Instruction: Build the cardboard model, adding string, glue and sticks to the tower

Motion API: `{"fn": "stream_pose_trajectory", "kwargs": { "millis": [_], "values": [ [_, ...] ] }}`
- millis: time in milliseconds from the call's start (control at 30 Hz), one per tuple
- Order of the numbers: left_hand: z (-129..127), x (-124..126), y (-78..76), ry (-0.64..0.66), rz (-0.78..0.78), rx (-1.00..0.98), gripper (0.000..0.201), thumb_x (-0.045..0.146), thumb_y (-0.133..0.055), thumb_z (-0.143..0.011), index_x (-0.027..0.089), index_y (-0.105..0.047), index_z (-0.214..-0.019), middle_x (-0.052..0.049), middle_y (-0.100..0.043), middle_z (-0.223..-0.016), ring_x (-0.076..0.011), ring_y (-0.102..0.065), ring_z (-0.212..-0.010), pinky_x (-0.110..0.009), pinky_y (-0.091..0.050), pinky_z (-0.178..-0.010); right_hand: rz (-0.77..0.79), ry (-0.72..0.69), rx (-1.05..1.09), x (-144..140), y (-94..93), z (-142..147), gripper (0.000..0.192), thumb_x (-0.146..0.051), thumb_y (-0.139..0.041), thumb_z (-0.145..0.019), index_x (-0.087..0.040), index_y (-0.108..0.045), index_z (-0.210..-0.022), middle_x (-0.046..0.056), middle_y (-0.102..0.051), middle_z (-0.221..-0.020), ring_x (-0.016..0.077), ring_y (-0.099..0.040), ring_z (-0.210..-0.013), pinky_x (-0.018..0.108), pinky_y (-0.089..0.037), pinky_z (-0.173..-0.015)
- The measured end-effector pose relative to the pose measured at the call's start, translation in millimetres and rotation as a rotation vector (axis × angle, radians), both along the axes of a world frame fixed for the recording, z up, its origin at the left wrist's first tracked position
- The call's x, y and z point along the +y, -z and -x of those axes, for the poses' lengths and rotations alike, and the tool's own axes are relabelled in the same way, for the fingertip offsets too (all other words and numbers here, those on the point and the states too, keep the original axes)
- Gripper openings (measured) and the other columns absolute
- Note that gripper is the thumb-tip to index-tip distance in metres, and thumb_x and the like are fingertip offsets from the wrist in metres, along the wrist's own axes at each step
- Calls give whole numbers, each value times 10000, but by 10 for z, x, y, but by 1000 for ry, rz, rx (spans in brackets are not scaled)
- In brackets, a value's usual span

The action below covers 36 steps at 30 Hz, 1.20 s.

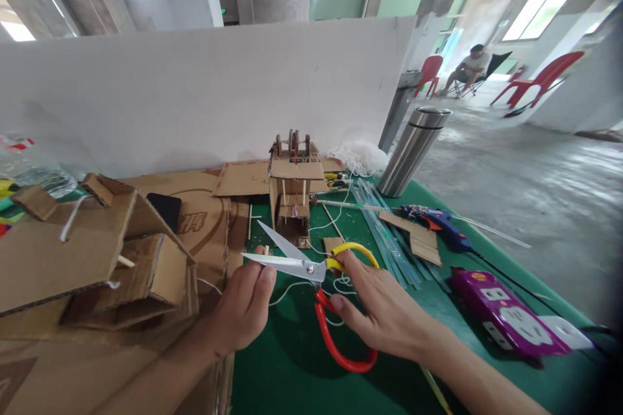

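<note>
Scissors with one yellow and one red handle loop hang over the green table, blades parted in a narrow V and pointing left. The right hand has its fingers curled through and around the handles, a firm closed hold. The left hand is closed in a pinch at the lower blade's tip, and a thin white string runs from beneath it toward the handles; whether the fingertips actually hold the string cannot be told. Just beyond the blades stands a small cardboard model, upright, with open mat between it and the hands. To the left the mat is crowded by folded cardboard pieces, their edges touching the left wrist; a flat sheet there carries printed writing, too cut off to read. To the right lie a bundle of clear sticks, a blue glue gun and a purple power strip near the table's right edge, its label too small to read. A steel tumbler stands at the far corner, near a heap of white string. A white board walls off the table's far edge.
</note>
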State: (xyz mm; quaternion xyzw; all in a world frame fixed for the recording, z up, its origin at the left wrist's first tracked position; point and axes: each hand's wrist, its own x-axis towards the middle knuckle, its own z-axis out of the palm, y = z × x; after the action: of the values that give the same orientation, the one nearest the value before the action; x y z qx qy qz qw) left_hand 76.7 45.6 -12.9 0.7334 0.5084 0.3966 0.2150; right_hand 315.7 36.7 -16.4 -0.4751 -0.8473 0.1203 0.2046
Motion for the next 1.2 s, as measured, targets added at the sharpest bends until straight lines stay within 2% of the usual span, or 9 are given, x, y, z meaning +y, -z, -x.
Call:
{"fn": "stream_pose_trajectory", "kwargs": {
  "millis": [133, 300, 500, 700, 933, 1200],
  "values": [
    [39, 13, -12, 113, -22, 101, 304, 358, -338, -963, 249, -526, -750, -44, -638, -706, -242, -647, -759, -416, -531, -858, 10, 62, 47, 37, 24, -6, 343, -490, -251, -1013, -206, -433, -957, 17, -605, -672, 191, -534, -526, 298, -326, -506],
    [47, 27, 10, 137, -32, 122, 358, 385, -295, -981, 256, -440, -681, -18, -556, -621, -216, -563, -599, -405, -520, -717, -57, 122, 63, 54, 96, 9, 416, -440, -192, -1046, -210, -498, -882, 13, -617, -621, 190, -577, -496, 287, -303, -481],
    [-1, -10, 46, 130, 59, 25, 383, 425, -276, -995, 261, -382, -665, 12, -447, -580, -197, -489, -563, -347, -431, -573, -210, 148, 71, 39, 172, 17, 437, -394, -234, -1057, -197, -548, -825, 7, -650, -581, 164, -591, -433, 280, -300, -460],
    [-28, -18, 55, 160, 139, -77, 413, 489, -266, -999, 260, -365, -670, 10, -424, -606, -194, -457, -583, -339, -379, -549, -330, 159, 56, 32, 162, 54, 447, -369, -236, -1061, -198, -526, -767, -6, -626, -531, 144, -563, -385, 283, -279, -435],
    [-38, -26, 89, 154, 195, -169, 429, 537, -263, -999, 252, -376, -700, 14, -418, -650, -180, -429, -587, -335, -372, -556, -327, 169, 57, 36, 176, 76, 431, -374, -250, -1061, -199, -525, -779, -6, -639, -557, 145, -574, -406, 283, -286, -442],
    [-45, -14, 99, 132, 232, -207, 444, 534, -266, -1005, 249, -370, -681, 35, -399, -606, -168, -427, -558, -327, -371, -562, -336, 170, 50, 11, 151, 100, 351, -345, -287, -1041, -195, -517, -821, 7, -668, -600, 152, -596, -430, 287, -301, -455]
  ]
}}
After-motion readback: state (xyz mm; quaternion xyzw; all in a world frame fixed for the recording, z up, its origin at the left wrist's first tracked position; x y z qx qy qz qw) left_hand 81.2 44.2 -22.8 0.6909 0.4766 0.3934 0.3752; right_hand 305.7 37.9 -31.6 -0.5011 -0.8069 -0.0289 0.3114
